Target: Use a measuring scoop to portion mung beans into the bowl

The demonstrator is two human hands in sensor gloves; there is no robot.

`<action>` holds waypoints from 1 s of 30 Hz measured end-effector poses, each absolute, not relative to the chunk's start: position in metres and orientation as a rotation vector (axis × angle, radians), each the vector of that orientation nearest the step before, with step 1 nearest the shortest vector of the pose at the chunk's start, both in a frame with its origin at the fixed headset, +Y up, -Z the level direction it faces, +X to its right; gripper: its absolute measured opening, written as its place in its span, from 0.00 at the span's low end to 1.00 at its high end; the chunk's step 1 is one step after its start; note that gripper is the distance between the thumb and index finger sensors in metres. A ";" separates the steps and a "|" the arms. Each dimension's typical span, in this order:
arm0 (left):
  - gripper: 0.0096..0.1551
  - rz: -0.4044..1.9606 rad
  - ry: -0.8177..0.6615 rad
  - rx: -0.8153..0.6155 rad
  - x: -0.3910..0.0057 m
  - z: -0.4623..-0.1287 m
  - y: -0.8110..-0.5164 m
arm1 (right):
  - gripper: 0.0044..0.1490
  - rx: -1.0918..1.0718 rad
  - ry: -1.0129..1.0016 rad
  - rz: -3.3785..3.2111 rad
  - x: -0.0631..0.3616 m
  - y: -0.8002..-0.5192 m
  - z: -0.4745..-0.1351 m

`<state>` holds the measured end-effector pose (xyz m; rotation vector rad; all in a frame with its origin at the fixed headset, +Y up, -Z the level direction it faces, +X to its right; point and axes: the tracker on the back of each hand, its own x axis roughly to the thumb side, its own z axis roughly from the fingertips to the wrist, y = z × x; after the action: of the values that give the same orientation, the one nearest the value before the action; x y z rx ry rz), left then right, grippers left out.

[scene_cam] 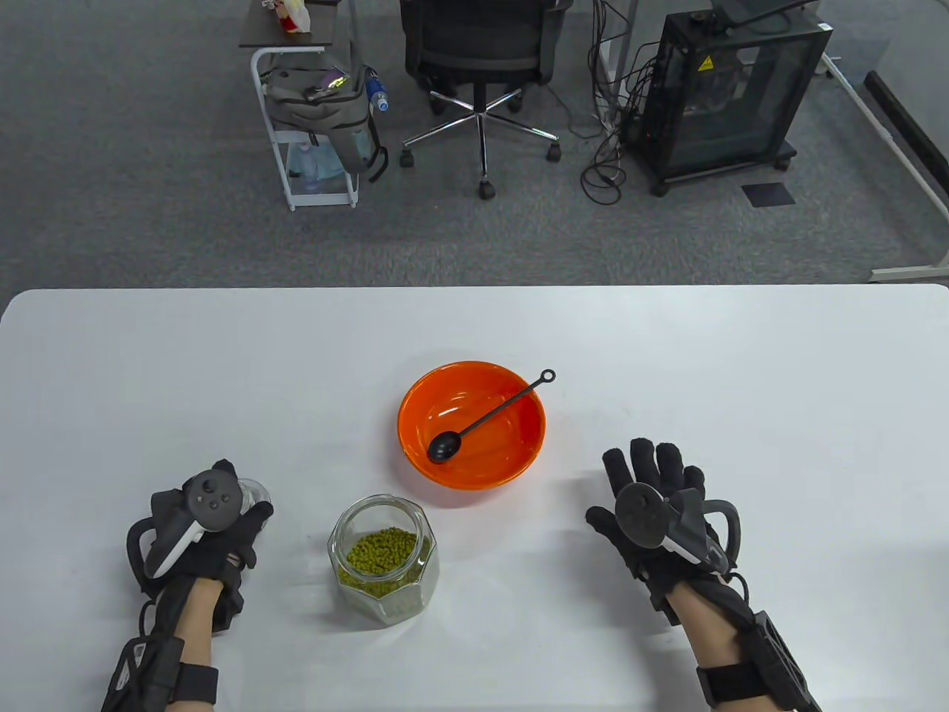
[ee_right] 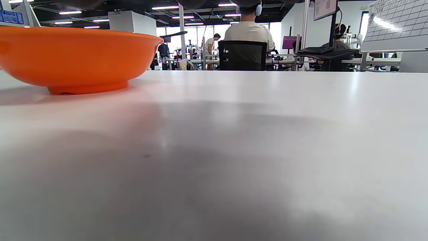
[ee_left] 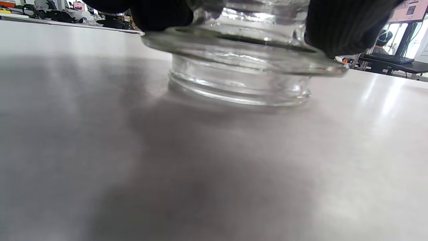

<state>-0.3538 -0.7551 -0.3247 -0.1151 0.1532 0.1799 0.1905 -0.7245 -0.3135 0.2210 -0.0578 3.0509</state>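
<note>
- Left hand (scene_cam: 211,534): fingers curled round glass lid (ee_left: 244,57), lid on table (scene_cam: 741,356).
- Right hand (scene_cam: 656,497): fingers spread flat, holding nothing.
- Scoop (scene_cam: 482,423): lying in orange bowl (scene_cam: 422,400).
- Jar (scene_cam: 383,560): open, with mung beans (scene_cam: 382,552), near bowl.

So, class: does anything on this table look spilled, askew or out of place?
No spill shows. The black scoop lies in the empty orange bowl, handle over the rim. The jar is open; the left hand holds its glass lid.

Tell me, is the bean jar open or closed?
Open: the jar has no lid on, and the left hand holds the glass lid.
</note>
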 end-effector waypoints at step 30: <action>0.56 0.454 -0.091 0.200 -0.314 -0.293 -0.693 | 0.54 0.015 -0.073 2.903 0.173 -0.715 -0.323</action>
<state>-0.3140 -0.6925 -0.2930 0.1998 -0.0912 0.4539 0.1732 -0.7149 -0.3235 0.0151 -0.0728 2.9026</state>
